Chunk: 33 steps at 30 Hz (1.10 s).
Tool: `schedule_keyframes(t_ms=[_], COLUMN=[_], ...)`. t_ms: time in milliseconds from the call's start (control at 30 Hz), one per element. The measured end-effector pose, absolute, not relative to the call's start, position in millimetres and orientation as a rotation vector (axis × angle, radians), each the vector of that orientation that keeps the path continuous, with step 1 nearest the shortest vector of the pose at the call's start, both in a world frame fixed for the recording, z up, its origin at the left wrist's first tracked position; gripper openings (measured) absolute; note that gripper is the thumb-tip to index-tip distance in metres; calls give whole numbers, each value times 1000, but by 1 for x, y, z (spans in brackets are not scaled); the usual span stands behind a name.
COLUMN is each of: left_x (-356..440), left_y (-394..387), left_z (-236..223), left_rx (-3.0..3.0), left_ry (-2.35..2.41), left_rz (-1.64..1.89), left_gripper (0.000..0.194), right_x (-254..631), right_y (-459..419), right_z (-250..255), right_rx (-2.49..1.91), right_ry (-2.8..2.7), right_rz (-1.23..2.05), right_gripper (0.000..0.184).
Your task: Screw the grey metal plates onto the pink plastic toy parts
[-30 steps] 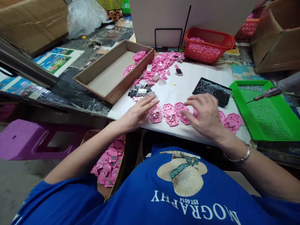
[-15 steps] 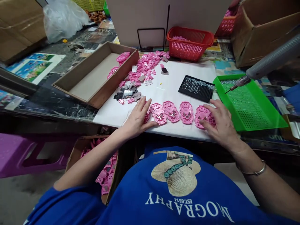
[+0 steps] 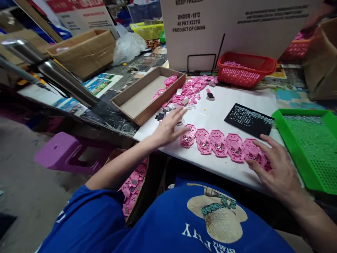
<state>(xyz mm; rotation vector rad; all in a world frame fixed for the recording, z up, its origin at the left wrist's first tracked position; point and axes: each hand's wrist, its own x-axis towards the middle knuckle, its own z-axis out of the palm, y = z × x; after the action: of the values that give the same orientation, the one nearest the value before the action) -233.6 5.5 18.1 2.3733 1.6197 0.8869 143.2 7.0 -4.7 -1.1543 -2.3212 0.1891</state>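
A row of several pink plastic casings (image 3: 218, 143) with small metal parts in them lies along the near edge of the white work surface (image 3: 210, 119). At the row's left end, my left hand (image 3: 168, 129) is open, its thumb close to the leftmost casing (image 3: 188, 136). My right hand (image 3: 279, 168) curves around the right end with fingers apart, its thumb at the casing (image 3: 253, 151) there. It partly hides one more pink casing (image 3: 268, 165). Beyond the row sits a black plate (image 3: 249, 119) filled with small screws.
A cardboard tray (image 3: 137, 93) holds two pink casings at its right side. Small pink pieces (image 3: 193, 88) are heaped beside it. Behind stands a red basket (image 3: 246, 75); a green tray (image 3: 302, 140) is at the right. A pink-filled box (image 3: 134, 186) sits below the table's edge.
The view has swung left, so things appear further right. My left hand has drawn off the leftmost casing, now uncovered. The gap in the row's right half has closed.
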Motion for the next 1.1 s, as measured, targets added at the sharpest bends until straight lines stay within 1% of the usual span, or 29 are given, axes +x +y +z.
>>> schedule_keyframes(t_ms=[67, 133, 167, 233, 267, 300, 467, 600, 833, 933, 1100], left_x=[-266, -302, -318, -343, -352, -359, -369, -375, -385, -385, -384], left_y=[30, 59, 73, 98, 108, 115, 138, 150, 163, 163, 157], left_z=[41, 60, 67, 74, 75, 74, 65, 57, 42, 43, 49], left_rx=[2241, 1978, 1796, 1393, 1326, 1277, 1163, 1133, 1140, 1162, 1124], left_ry=[1837, 2131, 2222, 2181, 2157, 2138, 2053, 2040, 2022, 1999, 1944], left_rz=[1036, 1121, 1075, 898, 846, 807, 654, 602, 600, 627, 685], left_gripper=[44, 34, 29, 20, 16, 15, 31, 34, 40, 38, 30], right_x=[138, 127, 120, 100, 88, 76, 21, 5, 6, 8, 8], right_y=[10, 16, 20, 30, 35, 40, 57, 61, 68, 68, 67], right_z=[4, 15, 22, 37, 44, 52, 76, 73, 60, 57, 48], right_rx=[-1101, -1038, -1006, -925, -875, -820, -555, -499, -528, -533, -543], right_ry=[-2304, -2303, -2321, -2362, -2385, -2402, -2448, -2477, -2512, -2532, -2533], right_rz=[194, 187, 184, 180, 176, 164, 110, 106, 150, 163, 192], right_gripper=[50, 41, 36, 28, 26, 25, 22, 19, 18, 18, 18])
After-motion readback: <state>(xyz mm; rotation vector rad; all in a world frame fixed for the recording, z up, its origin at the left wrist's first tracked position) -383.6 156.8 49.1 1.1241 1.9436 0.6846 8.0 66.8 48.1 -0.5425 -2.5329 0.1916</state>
